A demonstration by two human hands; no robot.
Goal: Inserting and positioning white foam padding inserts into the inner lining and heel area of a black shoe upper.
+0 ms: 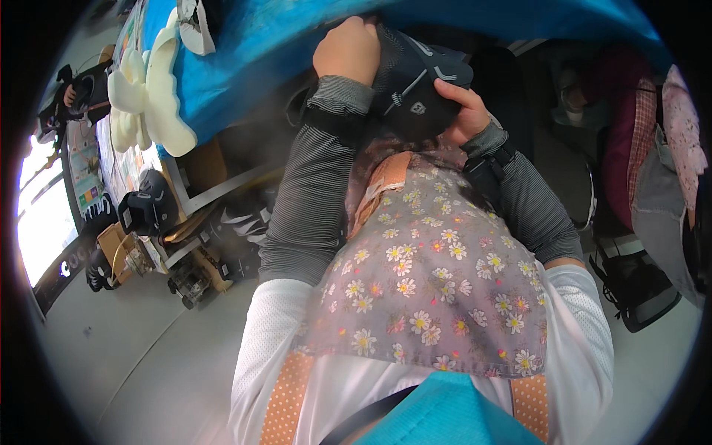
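Note:
A dark, nearly black shoe (pixel 419 93) with pale grey stripes and a small light emblem is held up before my apron, at the edge of the blue-covered table. My left hand (pixel 348 50) is closed at its upper left side, its fingertips mostly hidden. Along the right side, my right hand (pixel 466 111) grips it with the thumb on top and the other fingers partly out of sight beneath. The lower part of the shoe sits close to the floral apron (pixel 437 274) over my lap.
Blue sheeting (pixel 245 67) covers the table ahead. Cream foam-like shapes (pixel 167 96) hang at its left edge, near a grey-white item (pixel 195 31). Dark shoes (pixel 150 204) stand lower left. At right sits another person in maroon sleeves (pixel 619 141), above a black stool or chair part (pixel 638 285).

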